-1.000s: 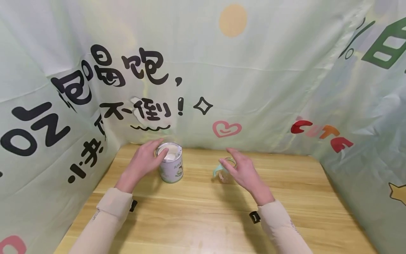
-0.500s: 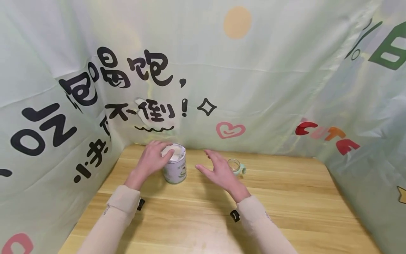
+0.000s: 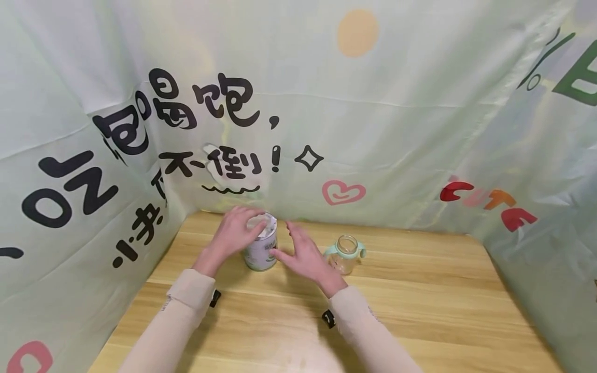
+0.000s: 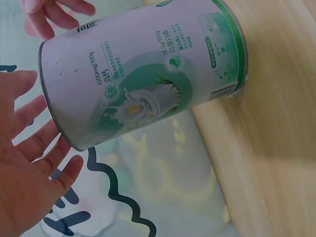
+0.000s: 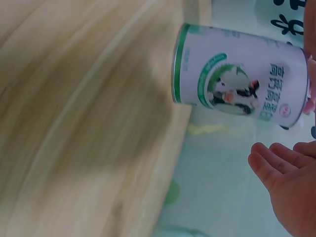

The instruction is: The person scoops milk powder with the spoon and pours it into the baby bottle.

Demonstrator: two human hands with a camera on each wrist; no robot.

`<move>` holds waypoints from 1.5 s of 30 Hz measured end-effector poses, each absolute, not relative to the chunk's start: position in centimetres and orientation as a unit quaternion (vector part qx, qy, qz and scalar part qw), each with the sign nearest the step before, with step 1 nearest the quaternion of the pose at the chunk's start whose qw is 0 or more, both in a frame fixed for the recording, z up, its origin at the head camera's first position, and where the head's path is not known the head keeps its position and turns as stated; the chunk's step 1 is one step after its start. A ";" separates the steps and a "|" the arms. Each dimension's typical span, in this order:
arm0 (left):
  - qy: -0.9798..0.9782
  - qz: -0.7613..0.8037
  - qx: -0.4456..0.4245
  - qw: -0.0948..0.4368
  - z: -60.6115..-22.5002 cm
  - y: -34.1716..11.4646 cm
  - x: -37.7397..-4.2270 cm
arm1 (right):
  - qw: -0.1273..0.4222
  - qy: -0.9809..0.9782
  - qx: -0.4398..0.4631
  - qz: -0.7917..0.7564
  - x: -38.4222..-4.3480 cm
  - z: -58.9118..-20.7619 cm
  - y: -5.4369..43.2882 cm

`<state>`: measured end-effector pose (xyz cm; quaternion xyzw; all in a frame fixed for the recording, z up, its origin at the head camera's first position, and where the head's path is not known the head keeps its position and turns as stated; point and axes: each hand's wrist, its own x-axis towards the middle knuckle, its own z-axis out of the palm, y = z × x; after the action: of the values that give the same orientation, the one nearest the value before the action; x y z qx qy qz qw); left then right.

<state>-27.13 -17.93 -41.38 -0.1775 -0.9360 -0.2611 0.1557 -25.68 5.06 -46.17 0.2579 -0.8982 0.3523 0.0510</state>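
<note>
A white-and-green milk powder can [image 3: 258, 255] stands upright near the back of the table, its top uncovered and a torn pale seal at the rim. My left hand [image 3: 233, 233] is over the left of that rim, thumb across the mouth in the head view. Its spread fingers [image 4: 37, 140] lie right at the rim in the left wrist view. Beside the can's right side is my right hand [image 3: 305, 259], fingers extended, thumb tip overlapping the can's front. In the right wrist view, the right fingertips [image 5: 259, 160] hold nothing and point towards the can [image 5: 234, 76].
A clear baby bottle [image 3: 344, 263] without a cap, with two mint handles, stands right of my right hand. The wooden table [image 3: 420, 305] is bounded at the back and sides by a printed fabric backdrop [image 3: 396, 155].
My right hand has moved left from the baby bottle to the can's side, leaving the bottle standing in place. The left hand stays at the can's rim.
</note>
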 end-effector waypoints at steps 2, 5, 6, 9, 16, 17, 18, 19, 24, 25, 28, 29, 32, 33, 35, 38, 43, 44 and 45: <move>-0.934 -0.262 -0.183 0.158 -41.5 -17.7 -27.3 | 0.048 -0.898 0.262 0.350 -25.6 -46.4 4.6; -0.930 -0.266 -0.193 0.163 -41.5 -17.4 -27.5 | 0.048 -0.896 0.267 0.350 -25.7 -46.7 3.9; -0.929 -0.267 -0.198 0.165 -41.5 -17.3 -27.6 | 0.050 -0.895 0.270 0.351 -25.7 -46.8 3.7; -0.925 -0.271 -0.207 0.168 -41.5 -16.9 -27.8 | 0.056 -0.891 0.281 0.351 -25.8 -47.1 3.2; -0.923 -0.266 -0.216 0.175 -41.6 -16.6 -28.5 | 0.046 -0.892 0.269 0.360 -25.9 -47.1 2.3; -0.923 -0.264 -0.219 0.176 -41.6 -16.5 -28.5 | 0.046 -0.892 0.268 0.362 -25.9 -47.1 2.2; -0.922 -0.261 -0.223 0.178 -41.5 -16.4 -28.6 | 0.046 -0.891 0.266 0.365 -25.9 -47.0 2.1; -0.922 -0.259 -0.227 0.179 -41.5 -16.3 -28.8 | 0.047 -0.890 0.266 0.367 -25.9 -47.0 2.1; -0.924 -0.247 -0.231 0.181 -41.4 -16.0 -29.0 | 0.050 -0.886 0.262 0.379 -26.1 -46.9 1.7; -0.925 -0.245 -0.229 0.181 -41.3 -16.0 -29.0 | 0.051 -0.887 0.260 0.379 -26.1 -46.9 1.7; -0.928 -0.239 -0.224 0.179 -41.3 -15.9 -29.0 | 0.058 -0.887 0.257 0.380 -26.3 -47.1 1.5; -0.929 -0.236 -0.222 0.180 -41.2 -15.9 -29.0 | 0.061 -0.887 0.257 0.380 -26.3 -47.1 1.5; -0.932 -0.231 -0.214 0.179 -41.2 -16.0 -28.9 | 0.065 -0.887 0.257 0.380 -26.4 -47.2 1.4; -0.934 -0.227 -0.211 0.179 -41.2 -16.1 -28.8 | 0.064 -0.887 0.255 0.379 -26.5 -47.2 1.4; -0.937 -0.219 -0.203 0.178 -41.2 -16.2 -28.8 | 0.063 -0.887 0.253 0.381 -26.5 -47.2 1.4; -0.938 -0.202 -0.201 0.195 -41.3 -16.5 -28.8 | 0.062 -0.888 0.249 0.381 -26.5 -47.2 1.3; -0.938 -0.169 -0.197 0.228 -41.3 -16.9 -28.7 | 0.061 -0.888 0.245 0.384 -26.5 -47.1 1.3; -0.940 -0.162 -0.194 0.229 -41.3 -17.0 -28.6 | 0.060 -0.888 0.245 0.384 -26.5 -47.0 1.2; -0.942 -0.155 -0.191 0.228 -41.3 -17.0 -28.5 | 0.058 -0.888 0.243 0.385 -26.5 -47.0 1.2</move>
<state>-28.51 -17.01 -41.26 -0.1910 -0.9420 -0.1552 0.2281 -26.49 1.24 -46.97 0.2435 -0.8881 0.3855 0.0585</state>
